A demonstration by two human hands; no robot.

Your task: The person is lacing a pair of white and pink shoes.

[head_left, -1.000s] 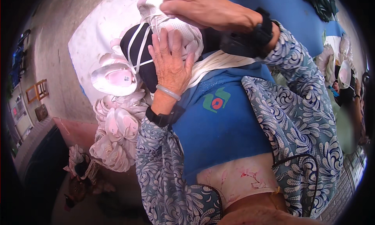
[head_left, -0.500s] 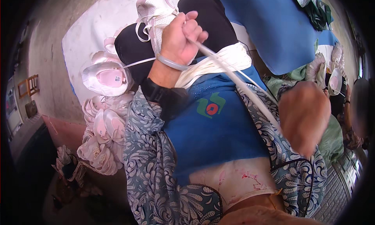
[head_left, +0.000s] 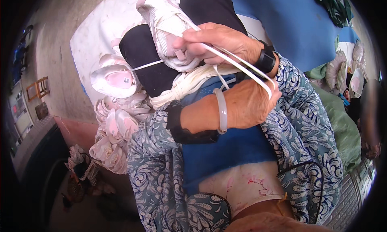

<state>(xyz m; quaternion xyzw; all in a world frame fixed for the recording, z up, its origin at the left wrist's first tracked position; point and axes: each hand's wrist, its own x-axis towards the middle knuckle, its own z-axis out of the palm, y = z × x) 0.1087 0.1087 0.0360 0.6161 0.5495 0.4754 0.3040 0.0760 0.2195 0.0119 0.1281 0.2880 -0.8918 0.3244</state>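
A white mesh shoe upper with pink trim (head_left: 164, 32) rests between my black-clad knees, toe pointing away. White shoelace runs through its eyelets. My left hand (head_left: 250, 105), with a pale bangle at its wrist, is closed around a loop of shoelace (head_left: 249, 73) drawn out to the right. Above it, my right hand (head_left: 221, 42) pinches the lace close to the shoe's eyelets, fingertips near the pink tongue part. My forearms cross in front of my lap. Across the blue apron (head_left: 234, 149) lies a bundle of white laces (head_left: 189, 83), partly under my hands.
Several pink and white shoe uppers (head_left: 117, 127) are piled to the left, one silvery upper (head_left: 115, 79) tied by a lace leading to my lap. A blue cloth (head_left: 286, 26) spreads at the far right. A green sack (head_left: 338, 127) and more uppers (head_left: 336, 64) lie beyond my right arm.
My left hand has moved from the shoe toward the lower right with the lace. My right hand has come in from the far right to the shoe's eyelets.
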